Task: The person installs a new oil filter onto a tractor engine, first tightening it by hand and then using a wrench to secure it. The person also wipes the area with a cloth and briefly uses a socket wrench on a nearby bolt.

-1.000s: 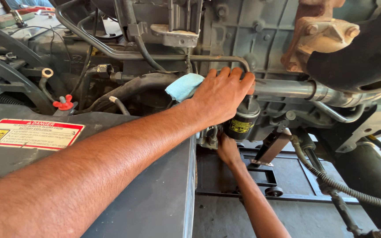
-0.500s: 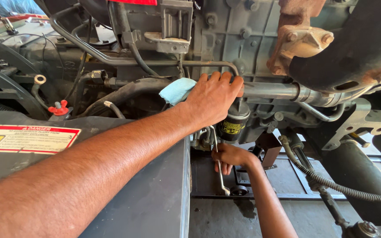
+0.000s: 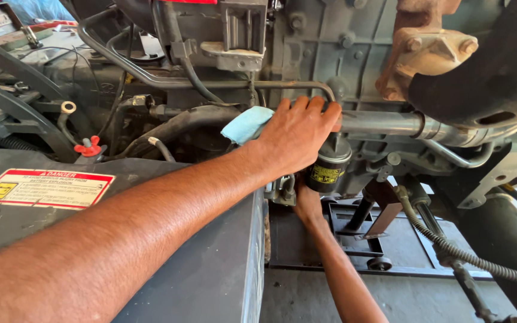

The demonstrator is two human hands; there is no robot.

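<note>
My left hand (image 3: 294,140) reaches in from the lower left and rests on a grey metal pipe (image 3: 384,122) of an engine. It presses a light blue cloth (image 3: 243,124) under the palm. Just below its fingers hangs a small black filter canister (image 3: 328,170) with a yellow label. My right hand (image 3: 307,206) comes up from below, beside the canister's lower left. Its fingers are hidden behind the left hand and engine parts, so what it holds does not show.
A dark grey box cover (image 3: 210,281) with a red and white warning label (image 3: 43,188) lies under my left arm. A red wing nut (image 3: 91,148), black hoses (image 3: 192,119), a braided hose (image 3: 450,248) and a rusty bracket (image 3: 426,54) crowd the engine.
Half a second ago my right hand was lower and held a slim wrench below the canister. It has risen behind the canister and the wrench no longer shows. The left hand stays on the pipe.
</note>
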